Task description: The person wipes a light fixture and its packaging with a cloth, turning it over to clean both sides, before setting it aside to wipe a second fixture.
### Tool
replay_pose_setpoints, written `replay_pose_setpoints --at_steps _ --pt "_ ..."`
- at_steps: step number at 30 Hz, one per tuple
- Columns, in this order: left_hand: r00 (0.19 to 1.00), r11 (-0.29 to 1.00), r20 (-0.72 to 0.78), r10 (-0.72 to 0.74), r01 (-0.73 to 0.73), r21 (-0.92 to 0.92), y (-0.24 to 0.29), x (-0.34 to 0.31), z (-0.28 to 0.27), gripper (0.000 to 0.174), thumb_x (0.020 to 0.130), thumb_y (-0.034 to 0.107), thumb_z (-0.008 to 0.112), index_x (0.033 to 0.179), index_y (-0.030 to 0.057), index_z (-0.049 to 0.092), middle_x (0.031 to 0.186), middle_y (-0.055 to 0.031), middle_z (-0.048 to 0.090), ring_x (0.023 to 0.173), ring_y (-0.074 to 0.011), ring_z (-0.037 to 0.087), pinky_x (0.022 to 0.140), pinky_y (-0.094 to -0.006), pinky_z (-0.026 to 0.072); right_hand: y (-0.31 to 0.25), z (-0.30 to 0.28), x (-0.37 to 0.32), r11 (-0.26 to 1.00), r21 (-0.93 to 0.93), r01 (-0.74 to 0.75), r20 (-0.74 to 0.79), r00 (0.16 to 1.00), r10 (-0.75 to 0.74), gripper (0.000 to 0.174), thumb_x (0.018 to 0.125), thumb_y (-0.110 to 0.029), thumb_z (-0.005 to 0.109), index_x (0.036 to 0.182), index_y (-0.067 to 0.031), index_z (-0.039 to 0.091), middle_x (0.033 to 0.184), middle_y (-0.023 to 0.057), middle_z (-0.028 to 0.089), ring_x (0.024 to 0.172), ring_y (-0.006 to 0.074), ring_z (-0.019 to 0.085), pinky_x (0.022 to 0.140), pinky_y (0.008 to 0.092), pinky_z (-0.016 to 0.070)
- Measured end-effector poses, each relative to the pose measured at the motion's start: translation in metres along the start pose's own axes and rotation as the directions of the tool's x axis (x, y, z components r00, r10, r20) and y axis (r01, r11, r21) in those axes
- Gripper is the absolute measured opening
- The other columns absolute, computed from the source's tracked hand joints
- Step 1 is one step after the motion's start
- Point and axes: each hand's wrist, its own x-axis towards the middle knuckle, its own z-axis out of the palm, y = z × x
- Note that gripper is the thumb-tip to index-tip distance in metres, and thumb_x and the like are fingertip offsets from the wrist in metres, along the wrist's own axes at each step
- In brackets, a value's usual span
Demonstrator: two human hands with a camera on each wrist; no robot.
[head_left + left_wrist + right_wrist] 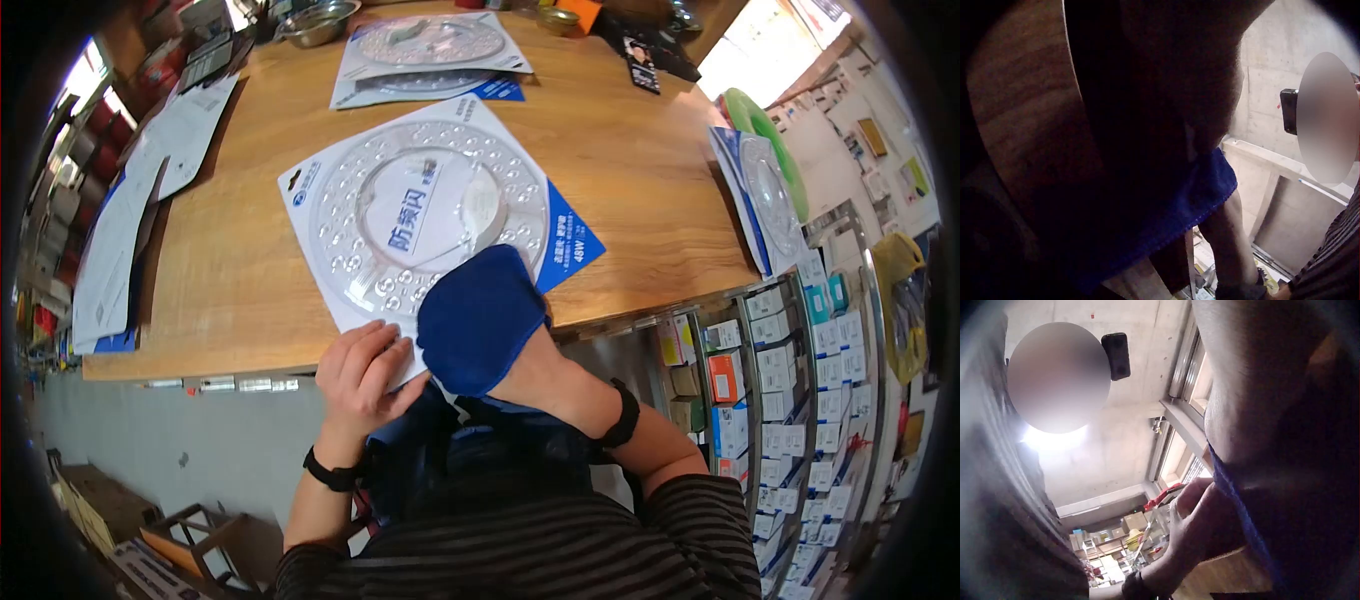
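A blister pack (330, 185) with a round, clear lens plate on a white and blue card lies on the wooden table, its near corner past the front edge. At that corner my left hand (362, 378) pinches the card, fingers bent over it. A dark blue cloth (482, 318) covers my right hand (535, 368), leaving only the part by the wrist bare; the fingers are hidden. The cloth overlaps the pack's lower right side. In the left wrist view the stitched edge of the cloth (1210, 187) shows; the right wrist view has the bent left hand (1194, 519).
More blister packs (430, 45) lie at the back of the table (640, 190), and another pack (755, 195) stands at its right edge. White cards (120, 240) lie along the left. A metal bowl (315, 22) is at the back. Shelves of small boxes (780, 400) stand right.
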Motion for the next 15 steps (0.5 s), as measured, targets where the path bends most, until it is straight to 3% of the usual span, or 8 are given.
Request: replay_pose_setpoints --at_steps 3,4,7,11,13,14,15 --pt "1.000 1.000 -0.001 0.000 0.000 -0.012 -0.001 0.001 -0.001 0.034 0.063 0.026 0.081 0.088 0.0065 0.069 0.091 -0.0097 0.066 0.085 -0.0280 0.065 0.071 -0.0358 0.0529 0.002 -0.006 -0.007 1.000 0.003 0.005 -0.061 0.998 -0.005 0.025 0.061 -0.018 0.072 0.080 -0.0055 0.060 0.086 0.0114 0.060 0.078 0.0326 0.058 0.072 0.0435 0.0454" --pt "1.000 1.000 -0.004 0.002 -0.002 0.000 -0.001 0.000 -0.002 0.035 0.063 0.027 0.081 0.088 0.0066 0.069 0.091 -0.0094 0.066 0.084 -0.0279 0.065 0.070 -0.0357 0.0526 0.008 -0.003 -0.015 1.000 0.011 0.019 -0.150 0.989 -0.017 0.034 0.056 -0.017 0.075 0.085 -0.0038 0.063 0.091 0.0133 0.061 0.082 0.0350 0.059 0.073 0.0450 0.0464" --pt "1.000 1.000 -0.022 -0.006 0.006 0.024 -0.001 -0.002 -0.002 0.036 0.062 0.029 0.081 0.089 0.0070 0.070 0.091 -0.0088 0.065 0.084 -0.0274 0.065 0.070 -0.0352 0.0519 0.006 -0.018 -0.022 0.986 -0.024 -0.165 -0.085 0.983 0.162 0.043 0.057 -0.017 0.079 0.094 -0.0019 0.064 0.100 0.0160 0.061 0.091 0.0381 0.058 0.081 0.0463 0.0470" --pt "0.999 1.000 -0.045 -0.008 0.009 0.006 -0.003 -0.006 0.002 0.037 0.063 0.030 0.081 0.089 0.0076 0.070 0.091 -0.0077 0.065 0.085 -0.0262 0.065 0.069 -0.0347 0.0516 0.022 -0.023 -0.030 0.983 -0.095 -0.157 -0.092 0.985 0.149 0.025 0.063 -0.020 0.072 0.082 -0.0070 0.061 0.085 0.0109 0.058 0.083 0.0333 0.056 0.075 0.0442 0.0422" --pt "0.998 1.000 -0.057 -0.015 0.014 -0.003 -0.003 -0.006 0.002 0.036 0.063 0.030 0.081 0.089 0.0077 0.070 0.091 -0.0074 0.065 0.085 -0.0257 0.065 0.069 -0.0346 0.0517 0.027 -0.021 -0.034 0.958 -0.190 -0.214 -0.084 0.976 0.201 0.048 0.061 -0.019 0.078 0.104 -0.0026 0.063 0.107 0.0174 0.060 0.103 0.0374 0.056 0.089 0.0465 0.0435" --pt "0.998 1.000 -0.062 -0.014 0.014 -0.009 -0.003 -0.006 0.002 0.036 0.063 0.030 0.081 0.089 0.0079 0.070 0.091 -0.0071 0.065 0.085 -0.0252 0.065 0.068 -0.0345 0.0518 0.026 -0.020 -0.026 0.971 -0.175 -0.165 -0.056 0.986 0.157 0.037 0.065 -0.016 0.074 0.099 -0.0034 0.064 0.106 0.0180 0.060 0.101 0.0379 0.056 0.089 0.0481 0.0420" --pt "0.998 1.000 -0.064 -0.016 0.015 -0.009 -0.003 -0.006 0.002 0.036 0.063 0.030 0.081 0.089 0.0079 0.070 0.091 -0.0071 0.065 0.085 -0.0252 0.065 0.068 -0.0345 0.0518 0.023 -0.015 -0.016 0.971 -0.176 -0.163 -0.054 0.986 0.156 0.037 0.065 -0.016 0.074 0.099 -0.0034 0.064 0.106 0.0180 0.060 0.101 0.0379 0.056 0.089 0.0481 0.0420"
